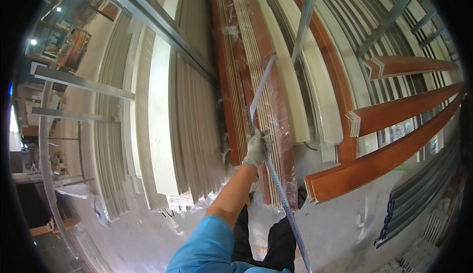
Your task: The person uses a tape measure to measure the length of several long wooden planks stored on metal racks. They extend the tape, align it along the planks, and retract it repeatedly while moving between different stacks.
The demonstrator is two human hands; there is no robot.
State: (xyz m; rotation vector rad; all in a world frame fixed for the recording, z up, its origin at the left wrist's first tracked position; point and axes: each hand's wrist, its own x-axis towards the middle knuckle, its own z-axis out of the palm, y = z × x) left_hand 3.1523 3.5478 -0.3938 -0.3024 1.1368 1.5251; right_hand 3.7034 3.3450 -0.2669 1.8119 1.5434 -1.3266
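The left hand (255, 149) (in a pale work glove) is curled closed around a measuring tape (287, 209), over the wrapped stack of reddish-brown boards (283, 137); whether the glove touches the stack, I cannot tell. The tape slants from above the stack through the fist, passes its near end and leaves beside the dark trousers (282, 241). The right hand is out of view, so its grip cannot be told. Right of the stack's near end, an orange-brown plank (364, 176) juts over the floor (335, 228).

Grey floor (327, 233), metal rails (84, 83), small lights (33, 41) and bright opening (14, 125) far left.
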